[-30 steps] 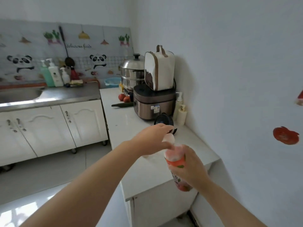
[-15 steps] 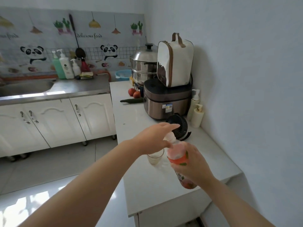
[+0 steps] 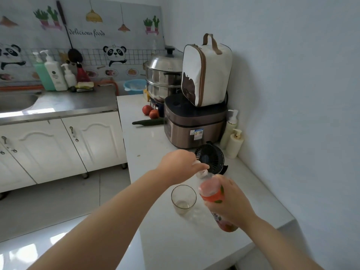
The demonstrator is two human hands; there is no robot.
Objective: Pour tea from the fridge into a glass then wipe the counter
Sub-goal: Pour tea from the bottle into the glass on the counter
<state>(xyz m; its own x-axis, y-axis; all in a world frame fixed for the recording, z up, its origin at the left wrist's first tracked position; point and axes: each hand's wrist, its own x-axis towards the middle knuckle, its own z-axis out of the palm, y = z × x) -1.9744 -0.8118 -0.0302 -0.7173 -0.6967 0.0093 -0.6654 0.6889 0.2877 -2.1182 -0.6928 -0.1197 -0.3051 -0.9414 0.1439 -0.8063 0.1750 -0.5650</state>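
While both arms reach over the white table (image 3: 185, 240), we note the left grip (image 3: 181, 164) pinching the white cap (image 3: 201, 173) on top of the tea bottle (image 3: 211, 191). Just below that grip, a clear glass (image 3: 183, 197) stands upright on the table. Right of the glass, the bottle tilts, neck toward the left grip. The right grip (image 3: 231, 203) wraps round its body. Beyond both grips sits a black fan (image 3: 211, 157).

pale blue wall (image 3: 292, 75), white cabinets (image 3: 58, 145), glossy floor (image 3: 48, 207)
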